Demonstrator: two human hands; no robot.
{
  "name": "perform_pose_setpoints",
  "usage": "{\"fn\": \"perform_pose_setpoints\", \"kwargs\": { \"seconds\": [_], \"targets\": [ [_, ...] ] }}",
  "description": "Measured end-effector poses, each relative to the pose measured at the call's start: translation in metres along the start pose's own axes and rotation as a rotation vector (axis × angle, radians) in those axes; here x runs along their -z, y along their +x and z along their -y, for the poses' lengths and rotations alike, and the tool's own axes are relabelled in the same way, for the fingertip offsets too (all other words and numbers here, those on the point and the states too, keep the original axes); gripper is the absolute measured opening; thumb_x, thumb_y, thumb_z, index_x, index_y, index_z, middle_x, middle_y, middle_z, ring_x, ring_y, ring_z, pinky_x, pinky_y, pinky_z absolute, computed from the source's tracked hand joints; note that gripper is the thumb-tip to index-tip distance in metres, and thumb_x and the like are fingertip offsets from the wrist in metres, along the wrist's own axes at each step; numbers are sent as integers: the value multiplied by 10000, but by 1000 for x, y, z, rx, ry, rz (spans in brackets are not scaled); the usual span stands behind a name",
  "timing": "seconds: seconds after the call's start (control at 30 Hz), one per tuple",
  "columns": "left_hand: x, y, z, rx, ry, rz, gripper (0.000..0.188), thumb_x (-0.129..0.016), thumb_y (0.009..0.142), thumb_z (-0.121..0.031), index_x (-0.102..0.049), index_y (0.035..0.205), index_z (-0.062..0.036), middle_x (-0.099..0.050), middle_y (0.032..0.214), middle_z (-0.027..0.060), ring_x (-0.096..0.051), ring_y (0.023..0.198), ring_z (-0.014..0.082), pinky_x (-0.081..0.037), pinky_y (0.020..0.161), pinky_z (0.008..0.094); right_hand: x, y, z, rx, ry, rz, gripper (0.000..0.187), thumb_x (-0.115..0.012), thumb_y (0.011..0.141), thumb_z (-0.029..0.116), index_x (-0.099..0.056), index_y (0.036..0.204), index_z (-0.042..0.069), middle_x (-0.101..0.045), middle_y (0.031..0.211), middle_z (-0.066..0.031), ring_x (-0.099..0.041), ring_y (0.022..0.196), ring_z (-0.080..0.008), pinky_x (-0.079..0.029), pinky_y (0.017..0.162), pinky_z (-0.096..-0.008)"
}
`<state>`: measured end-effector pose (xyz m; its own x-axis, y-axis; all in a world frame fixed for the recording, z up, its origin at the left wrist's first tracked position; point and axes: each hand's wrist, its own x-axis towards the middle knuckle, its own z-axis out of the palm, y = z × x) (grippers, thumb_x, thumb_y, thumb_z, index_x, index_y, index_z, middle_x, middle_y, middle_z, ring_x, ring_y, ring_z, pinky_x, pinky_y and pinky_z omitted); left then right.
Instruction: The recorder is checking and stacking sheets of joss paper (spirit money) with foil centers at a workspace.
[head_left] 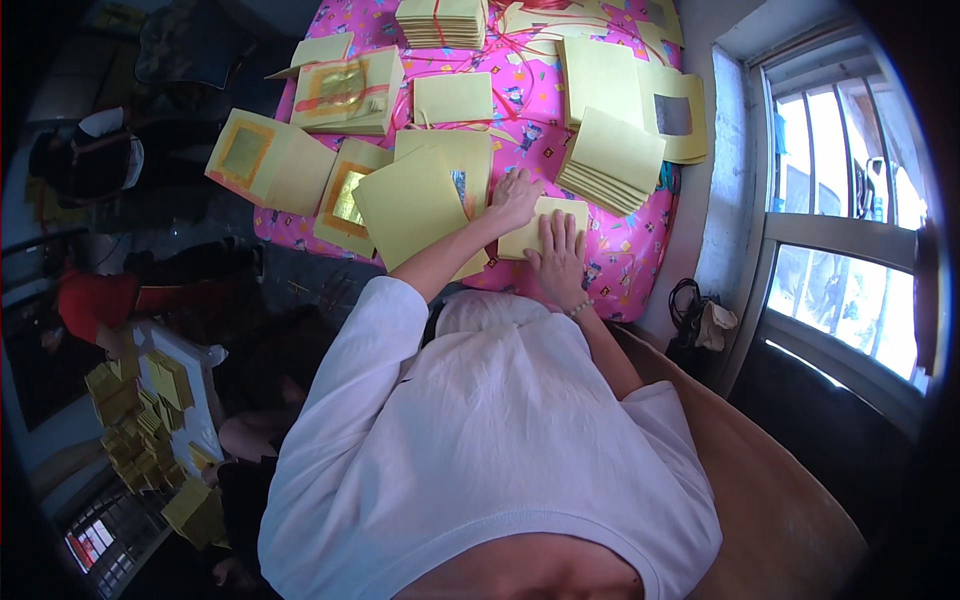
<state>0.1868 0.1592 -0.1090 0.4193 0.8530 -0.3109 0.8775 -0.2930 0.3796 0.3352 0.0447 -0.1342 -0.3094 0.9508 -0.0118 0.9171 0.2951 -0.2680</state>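
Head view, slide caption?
Right hand flat on a yellow paper square, left hand at its edge, pink cloth beneath.

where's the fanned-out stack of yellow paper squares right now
In the head view, the fanned-out stack of yellow paper squares lies on the pink patterned tablecloth, right of centre, up and to the right of the bare right hand.

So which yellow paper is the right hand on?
The small square, beside the left hand: the right hand lies spread on it and no other.
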Motion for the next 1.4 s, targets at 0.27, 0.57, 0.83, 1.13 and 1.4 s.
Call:
{"fn": "perform_pose_setpoints", "kwargs": {
  "seconds": [0.27,0.57,0.83,1.13,1.4],
  "targets": [
    [32,-59,9,-106,-310,-561,543,-710,720,-108,-530,1230,-66,-516,1147,175,-474,1103,351,-393,943,450,-2,1,-1,-9,-18,0,686,-510,916,445,-311,1461,78,-248,1525,-179,-186,1420,-389,-157,1121,-589],
    [-3,-187,160,547,-376,-996,564,-702,794,-173,-459,1278,-15,-534,1141,182,-479,1105,331,-389,938,444,38,19,5,-37,55,106,656,-522,913,450,-367,1413,53,-303,1488,-190,-202,1411,-396,-166,1108,-612],
    [-16,-200,156,586,-1382,-750,317,-677,871,-204,-582,1092,2,-642,964,66,-593,836,127,-473,754,283,80,33,56,77,251,-33,458,-610,874,303,-516,1252,61,-539,1199,-154,-498,1157,-324,-371,979,-483],
    [13,-200,115,364,-1184,-1025,191,-617,906,-103,-556,1067,-21,-644,968,39,-586,830,95,-468,756,245,63,52,110,138,395,-34,348,-671,830,186,-568,1129,42,-585,953,-134,-572,875,-309,-466,749,-407],
    [69,-209,88,343,-1704,-833,282,-623,921,-163,-561,1167,-41,-641,1031,31,-608,884,97,-492,769,259,44,74,100,-143,1131,54,261,-657,892,217,-610,972,-28,-620,749,-72,-587,661,-130,-479,609,-289]
  ]
}}
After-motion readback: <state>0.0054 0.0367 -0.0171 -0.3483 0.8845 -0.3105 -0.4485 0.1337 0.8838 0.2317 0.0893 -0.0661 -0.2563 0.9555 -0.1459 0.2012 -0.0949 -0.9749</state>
